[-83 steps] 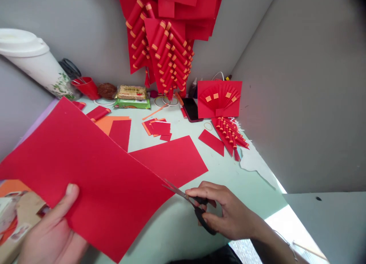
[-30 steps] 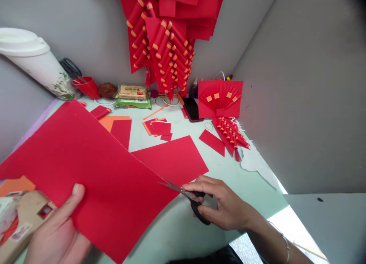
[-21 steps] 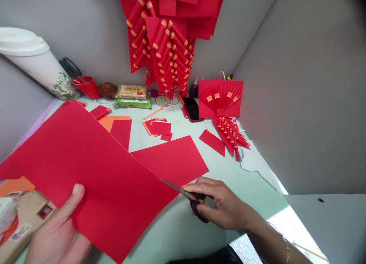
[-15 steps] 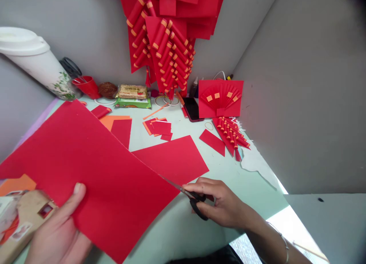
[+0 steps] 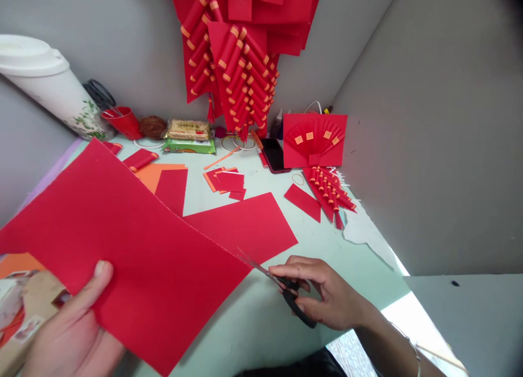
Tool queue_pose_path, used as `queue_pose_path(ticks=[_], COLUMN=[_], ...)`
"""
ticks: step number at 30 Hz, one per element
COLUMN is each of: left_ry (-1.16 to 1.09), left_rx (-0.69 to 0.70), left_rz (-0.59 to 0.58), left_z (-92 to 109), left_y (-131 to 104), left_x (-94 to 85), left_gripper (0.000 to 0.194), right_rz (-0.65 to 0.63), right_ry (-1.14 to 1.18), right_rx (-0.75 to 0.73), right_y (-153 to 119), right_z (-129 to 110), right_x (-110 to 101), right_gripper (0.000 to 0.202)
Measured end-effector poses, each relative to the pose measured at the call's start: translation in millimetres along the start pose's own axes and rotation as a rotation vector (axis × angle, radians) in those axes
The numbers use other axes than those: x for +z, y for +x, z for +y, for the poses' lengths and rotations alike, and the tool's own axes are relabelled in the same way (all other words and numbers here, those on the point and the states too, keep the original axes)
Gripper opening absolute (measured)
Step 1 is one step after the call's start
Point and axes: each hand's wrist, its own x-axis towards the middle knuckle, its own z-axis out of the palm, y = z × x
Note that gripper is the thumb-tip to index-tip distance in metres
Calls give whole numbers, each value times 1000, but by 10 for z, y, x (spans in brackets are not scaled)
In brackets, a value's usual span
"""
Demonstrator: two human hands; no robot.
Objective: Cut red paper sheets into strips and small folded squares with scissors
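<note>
A large sheet of red paper [image 5: 139, 241] is gripped by its lower left part in my left hand [image 5: 77, 322], thumb on top and the other fingers hidden beneath. My right hand [image 5: 322, 292] is closed round the black handles of a pair of scissors [image 5: 292, 298]. Their slim blades point up and left, at the sheet's right corner, slightly parted at the tips. Whether the blades touch the paper I cannot tell. Beyond the blades a second red sheet [image 5: 253, 227] lies flat on the table.
Small red and orange paper pieces [image 5: 229, 181] lie mid-table. A phone [image 5: 274, 154], a red fan card [image 5: 314, 140] and a paper firecracker string [image 5: 327, 192] are at the back right. A white lidded cup [image 5: 53, 88] stands back left. More firecracker decorations [image 5: 245, 77] hang on the wall.
My right hand and the scissors have drawn slightly right and down from the sheet's corner, and the handles have spread. My left hand has shifted a little left with the sheet.
</note>
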Motion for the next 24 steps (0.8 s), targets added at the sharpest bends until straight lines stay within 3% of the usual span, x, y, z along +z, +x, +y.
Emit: queue_pose_path(ticks=[1,4,24], left_ry=[101,260,257], left_rx=[114,214,282], left_rz=[-62,-150,-160], left_z=[0,34,19], left_y=[43,115,136], left_x=[-1,-27,-59], left_gripper=[50,47,44], right_rz=[3,6,17], right_ry=[-7,-46,-80], right_rx=[-19,-55,-65], right_y=[-4,-20,-50], right_z=[-1,4,14], right_x=[8,30,31], right_gripper=[46,51,52])
